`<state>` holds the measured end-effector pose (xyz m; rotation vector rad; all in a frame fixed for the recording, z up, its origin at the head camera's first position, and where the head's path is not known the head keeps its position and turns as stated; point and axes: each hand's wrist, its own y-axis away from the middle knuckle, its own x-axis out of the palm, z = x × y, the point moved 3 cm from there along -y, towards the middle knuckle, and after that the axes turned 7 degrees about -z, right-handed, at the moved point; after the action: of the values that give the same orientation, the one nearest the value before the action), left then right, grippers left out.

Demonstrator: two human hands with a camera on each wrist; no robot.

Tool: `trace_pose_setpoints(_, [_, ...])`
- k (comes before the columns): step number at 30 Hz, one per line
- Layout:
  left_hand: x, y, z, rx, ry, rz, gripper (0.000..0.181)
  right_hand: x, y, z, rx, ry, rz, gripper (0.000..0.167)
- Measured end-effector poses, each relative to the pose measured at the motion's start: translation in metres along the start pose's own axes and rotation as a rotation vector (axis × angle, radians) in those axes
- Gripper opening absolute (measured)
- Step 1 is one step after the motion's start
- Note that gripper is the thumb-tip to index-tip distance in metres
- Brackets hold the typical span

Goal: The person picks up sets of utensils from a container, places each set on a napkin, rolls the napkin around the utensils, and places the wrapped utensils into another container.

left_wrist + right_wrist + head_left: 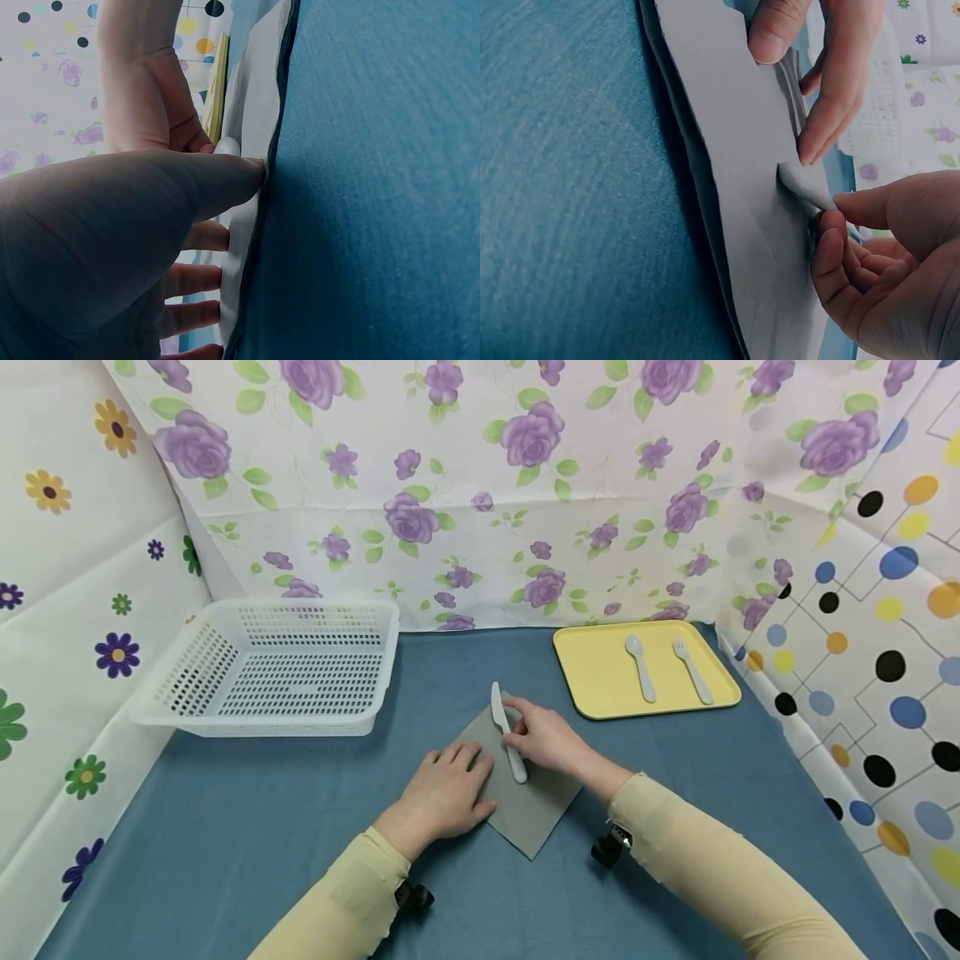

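A grey folded napkin [534, 822] lies slantwise at the middle of the table. My left hand [448, 789] rests on its left side with fingers spread, the thumb at its near-left edge. A white plastic knife [516, 764] lies lengthwise over the napkin, its blade tip pointing away from me. My right hand [547, 737] pinches this knife between thumb and fingers from the right. In the right wrist view the handle end [804, 184] sticks out of that pinch, close to the napkin's surface. Whether the whole knife touches the napkin I cannot tell.
A white perforated plastic basket [273, 727] stands at the back left. On the yellow tray [596, 672] at the back right lie a spoon [641, 670] and a fork [693, 672]. A blue cloth [247, 827] covers the table; patterned curtains [480, 560] enclose it.
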<state>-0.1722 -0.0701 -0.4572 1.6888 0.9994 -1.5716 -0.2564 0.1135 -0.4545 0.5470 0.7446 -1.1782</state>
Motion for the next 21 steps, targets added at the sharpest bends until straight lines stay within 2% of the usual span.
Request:
trace_pose_setpoints(12, [0.0008,0.0004,0.0007,0.006,0.003,-0.009,0.064,0.0053,-0.0026,-0.0024,0.021,0.001,0.014,0.06])
trace_pose_setpoints(21, [0.0005,0.0004,0.0006,0.014,-0.001,-0.018,0.064,0.0098,-0.0045,-0.0009,0.011,0.063,-0.011,0.051])
